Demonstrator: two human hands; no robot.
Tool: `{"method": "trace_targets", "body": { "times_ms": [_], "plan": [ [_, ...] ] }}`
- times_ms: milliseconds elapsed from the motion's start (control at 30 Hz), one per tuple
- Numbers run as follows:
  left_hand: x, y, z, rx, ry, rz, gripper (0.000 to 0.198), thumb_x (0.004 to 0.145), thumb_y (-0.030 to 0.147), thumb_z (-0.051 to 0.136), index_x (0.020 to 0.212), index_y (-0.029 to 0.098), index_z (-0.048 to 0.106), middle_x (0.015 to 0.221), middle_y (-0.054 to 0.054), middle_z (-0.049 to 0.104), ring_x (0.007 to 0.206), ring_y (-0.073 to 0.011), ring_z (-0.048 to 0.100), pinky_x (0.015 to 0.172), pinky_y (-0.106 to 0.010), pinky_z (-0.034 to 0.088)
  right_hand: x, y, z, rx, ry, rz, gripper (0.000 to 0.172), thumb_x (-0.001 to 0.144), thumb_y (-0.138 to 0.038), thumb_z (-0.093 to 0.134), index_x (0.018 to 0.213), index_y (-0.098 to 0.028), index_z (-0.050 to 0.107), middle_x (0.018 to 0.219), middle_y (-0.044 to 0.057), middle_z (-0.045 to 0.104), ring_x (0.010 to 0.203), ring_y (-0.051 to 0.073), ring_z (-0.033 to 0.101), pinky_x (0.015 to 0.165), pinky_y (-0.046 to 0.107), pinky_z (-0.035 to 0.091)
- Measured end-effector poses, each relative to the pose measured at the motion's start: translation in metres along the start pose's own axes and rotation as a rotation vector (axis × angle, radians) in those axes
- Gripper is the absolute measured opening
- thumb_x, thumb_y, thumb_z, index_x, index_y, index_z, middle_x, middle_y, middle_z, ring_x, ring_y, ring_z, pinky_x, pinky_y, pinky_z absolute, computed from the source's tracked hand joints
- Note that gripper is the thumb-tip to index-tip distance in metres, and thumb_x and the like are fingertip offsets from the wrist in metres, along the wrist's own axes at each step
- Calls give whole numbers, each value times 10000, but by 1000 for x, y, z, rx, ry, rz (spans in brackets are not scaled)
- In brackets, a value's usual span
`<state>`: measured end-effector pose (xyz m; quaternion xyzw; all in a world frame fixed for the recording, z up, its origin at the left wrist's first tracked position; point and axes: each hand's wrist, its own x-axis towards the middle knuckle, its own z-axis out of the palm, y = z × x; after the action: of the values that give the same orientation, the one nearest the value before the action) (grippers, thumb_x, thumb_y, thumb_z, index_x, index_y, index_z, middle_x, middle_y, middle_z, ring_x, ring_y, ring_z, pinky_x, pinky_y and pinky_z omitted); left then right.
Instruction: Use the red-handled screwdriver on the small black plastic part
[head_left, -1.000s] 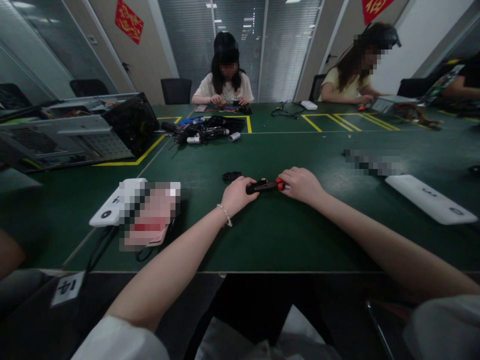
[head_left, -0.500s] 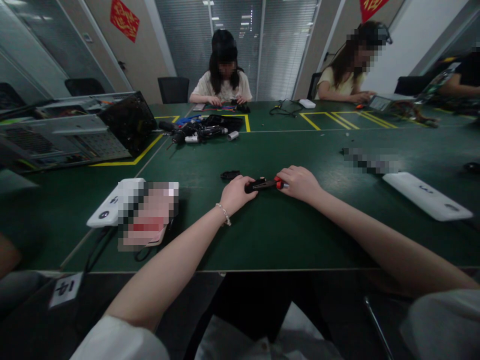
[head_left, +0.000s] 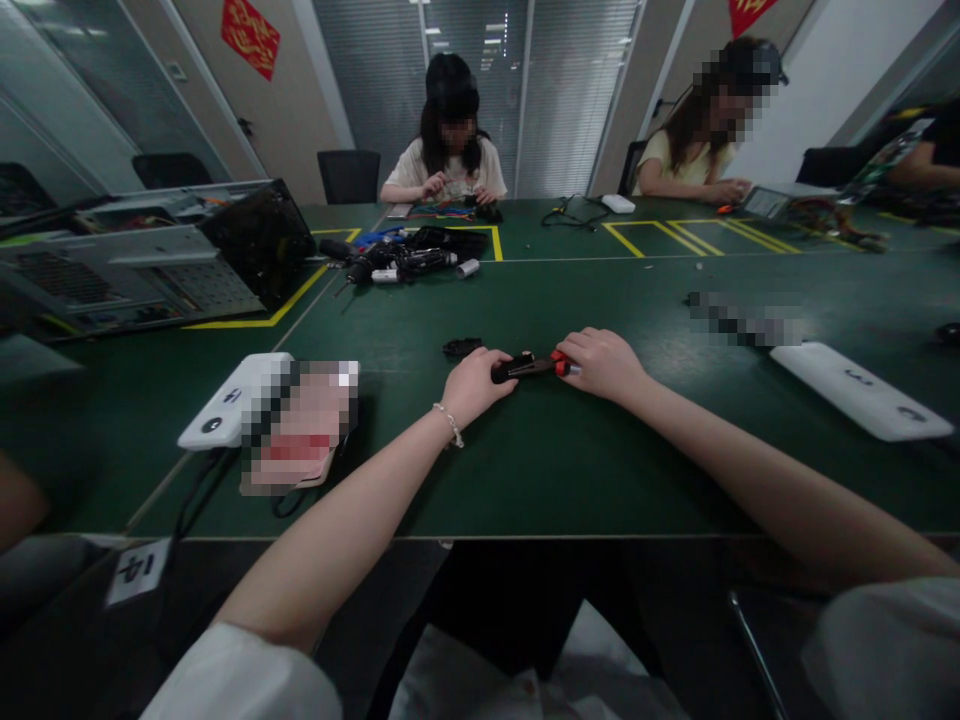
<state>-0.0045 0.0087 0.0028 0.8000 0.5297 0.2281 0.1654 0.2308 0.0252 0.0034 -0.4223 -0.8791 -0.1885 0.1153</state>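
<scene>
My left hand [head_left: 474, 384] is closed around one end of a small black part [head_left: 514, 369] on the green table [head_left: 555, 450]. My right hand [head_left: 601, 363] is closed on a screwdriver with a red and black handle [head_left: 561, 366], whose tip meets the black part between the two hands. A bead bracelet sits on my left wrist. Just behind my left hand lies a second small black piece [head_left: 461, 347], untouched.
A white device [head_left: 225, 415] with a cable lies at left, another white device [head_left: 862, 391] at right. An open computer case [head_left: 142, 260] stands far left. Black tools and cables [head_left: 405, 262] lie mid-table. Two people [head_left: 450, 150] work at the far side.
Both hands stay on the black part and the screwdriver; only the view shifts slightly. The far person's hands have moved a little.
</scene>
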Motion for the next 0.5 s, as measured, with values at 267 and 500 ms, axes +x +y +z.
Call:
{"method": "trace_targets", "body": {
  "times_ms": [267, 500],
  "plan": [
    [1, -1, 1, 5, -9, -6, 341, 775, 325, 645, 1088, 191, 645, 1034, -64, 638, 915, -202, 617, 820, -319, 493, -2, 5, 3, 23, 37, 3, 275, 804, -329, 533, 950, -126, 649, 922, 111, 652, 804, 219, 535, 681, 330, 383],
    [0, -1, 1, -7, -5, -8, 348, 773, 323, 650, 1094, 187, 640, 1041, -66, 637, 920, -201, 615, 817, -317, 493, -4, 6, 3, 35, 40, 15, 266, 815, -321, 519, 944, -126, 647, 903, 102, 653, 798, 214, 541, 681, 324, 397]
  ]
}}
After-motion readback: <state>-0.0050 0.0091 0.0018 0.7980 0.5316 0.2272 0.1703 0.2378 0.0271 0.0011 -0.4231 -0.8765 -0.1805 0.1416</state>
